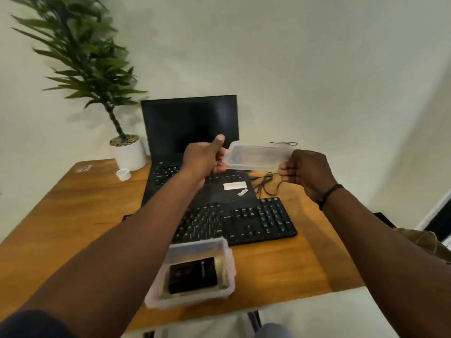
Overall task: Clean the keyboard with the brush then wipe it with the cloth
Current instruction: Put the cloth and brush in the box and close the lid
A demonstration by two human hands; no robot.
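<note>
Head view: left hand [203, 159] and right hand [305, 170] grip clear lid [258, 156] above laptop [195, 152].

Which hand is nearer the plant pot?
Left. The left hand grips the lid beside the plant pot; the right hand holds its far end.
</note>
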